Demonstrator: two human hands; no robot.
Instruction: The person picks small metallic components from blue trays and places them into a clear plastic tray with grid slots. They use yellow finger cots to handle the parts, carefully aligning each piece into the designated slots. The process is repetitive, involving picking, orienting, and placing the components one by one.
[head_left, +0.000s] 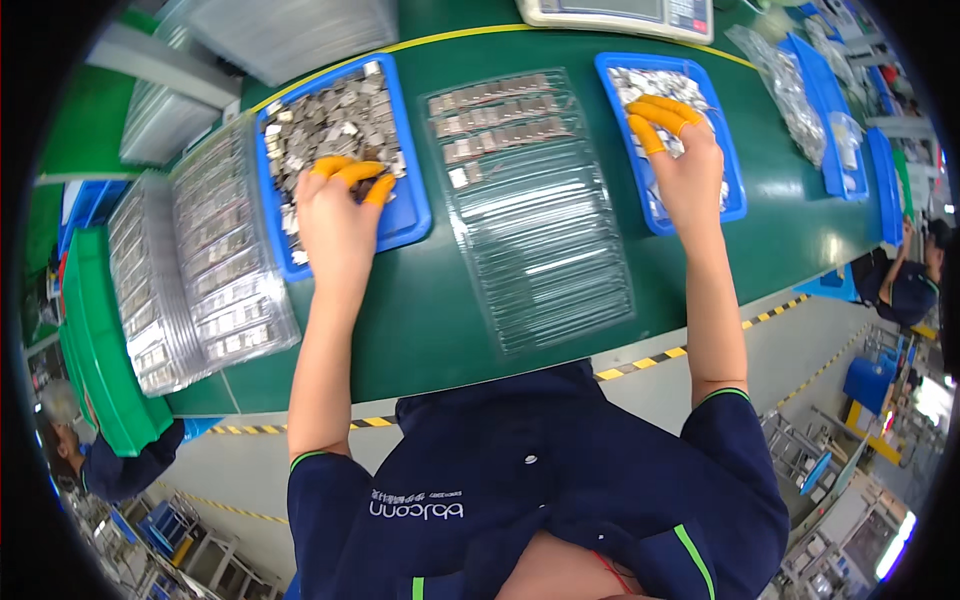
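Clear ribbed tray (545,265), top rows filled, 12 o'clock.
Left hand (338,220), 11 o'clock: fingers narrow over metal pieces (330,120), blue bin (408,215). Right hand (690,170), 1 o'clock: likewise over white pieces (650,83), second bin (736,195). Any hold: cannot tell.

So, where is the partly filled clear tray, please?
In the head view, the clear tray lies near the middle, between the blue bin under the left hand and the second blue bin under the right hand.

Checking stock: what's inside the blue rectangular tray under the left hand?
Small grey metallic-looking blocks cover most of the tray; bare blue shows at its near right corner. Anything beneath the left hand and upper blocks is hidden.
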